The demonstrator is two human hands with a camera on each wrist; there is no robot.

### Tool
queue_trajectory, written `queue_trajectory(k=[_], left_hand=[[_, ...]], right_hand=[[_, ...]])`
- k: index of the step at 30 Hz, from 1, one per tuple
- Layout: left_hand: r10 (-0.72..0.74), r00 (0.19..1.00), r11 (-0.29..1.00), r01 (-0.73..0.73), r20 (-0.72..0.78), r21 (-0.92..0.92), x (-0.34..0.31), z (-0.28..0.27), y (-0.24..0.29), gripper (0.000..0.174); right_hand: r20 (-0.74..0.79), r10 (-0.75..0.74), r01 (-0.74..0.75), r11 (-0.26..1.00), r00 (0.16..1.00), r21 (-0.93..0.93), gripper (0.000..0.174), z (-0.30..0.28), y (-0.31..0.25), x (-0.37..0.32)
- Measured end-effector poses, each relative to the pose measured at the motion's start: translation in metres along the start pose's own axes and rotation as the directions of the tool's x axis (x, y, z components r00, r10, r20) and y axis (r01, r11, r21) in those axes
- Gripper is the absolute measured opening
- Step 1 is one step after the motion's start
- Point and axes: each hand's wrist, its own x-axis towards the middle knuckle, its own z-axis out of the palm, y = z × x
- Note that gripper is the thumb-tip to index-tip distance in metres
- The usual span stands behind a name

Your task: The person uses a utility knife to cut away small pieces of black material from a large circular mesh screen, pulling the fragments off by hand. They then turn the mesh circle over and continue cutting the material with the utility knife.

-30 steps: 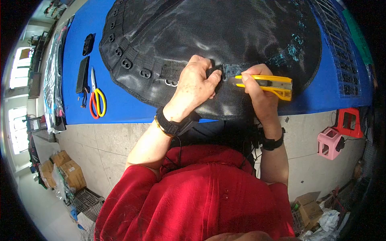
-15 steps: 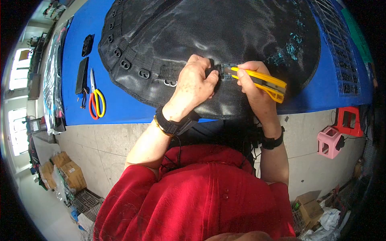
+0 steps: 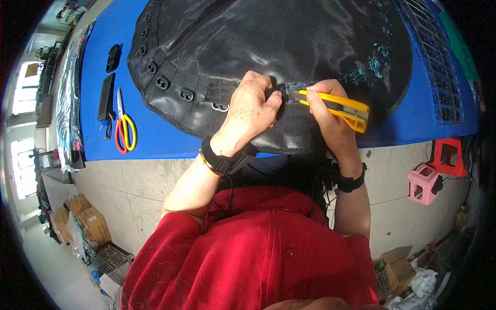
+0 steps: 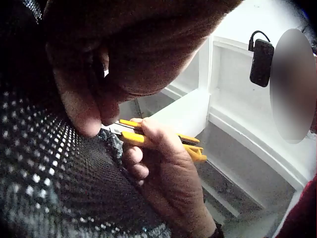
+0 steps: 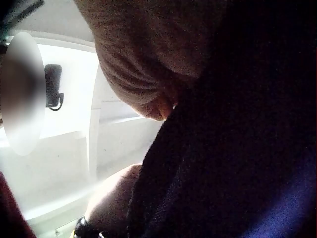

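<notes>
A large round black mesh sheet (image 3: 289,46) with a webbing band and black buckles (image 3: 162,82) along its rim lies before me. My left hand (image 3: 250,106) pinches a fold of it near the front edge, thumb and fingertips pressed together in the left wrist view. With curled fingers my right hand (image 3: 333,116) grips a yellow utility knife (image 4: 134,139), its blade pointing left, close to the left fingertips. Under the blade is a rough, frayed patch (image 3: 297,85) of the band. In the right wrist view the dark sheet hides most of the work.
Scissors (image 3: 124,132) with red and yellow handles lie on the blue table (image 3: 155,134) at left, beside a black strap piece (image 3: 106,97). Plastic-wrapped goods (image 3: 70,98) line the left edge. Stools (image 3: 424,183) stand on the floor at right, cardboard boxes (image 3: 93,225) at lower left.
The right hand has shifted the knife slightly to the left and tilted its handle down. The left hand keeps its hold in nearly the same place.
</notes>
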Motion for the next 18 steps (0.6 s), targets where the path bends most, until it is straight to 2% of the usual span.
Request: queue_trajectory(k=[5,8,10,14,17,18], left_hand=[[-0.031,1.000,0.999,0.031,-0.005,-0.034,-0.001,-0.001,0.005,0.025],[-0.073,0.997,0.996,0.072,-0.001,-0.048,-0.002,-0.003,0.011,0.026],[-0.113,0.994,0.991,0.113,0.001,-0.072,-0.003,-0.005,0.019,0.026],[-0.089,0.996,0.994,0.090,0.013,-0.069,-0.002,-0.005,0.015,0.025],[-0.093,0.995,0.991,0.095,0.021,-0.093,-0.001,-0.004,0.015,0.024],[-0.095,0.995,0.991,0.097,0.024,-0.097,-0.001,-0.004,0.014,0.023]], right_hand=[[-0.022,0.036,-0.035,0.999,0.999,0.040,0.006,0.002,0.001,-0.001],[-0.030,-0.001,0.001,1.000,1.000,0.009,0.007,0.001,-0.001,0.000],[0.000,0.048,-0.048,0.998,0.999,0.033,0.008,-0.001,-0.002,-0.001],[-0.006,0.061,-0.060,0.997,0.998,0.053,0.010,-0.001,0.002,-0.005],[-0.059,0.200,-0.192,0.974,0.978,0.121,0.012,-0.001,-0.011,-0.002],[-0.052,0.193,-0.185,0.973,0.980,0.140,0.013,0.000,-0.011,-0.001]])
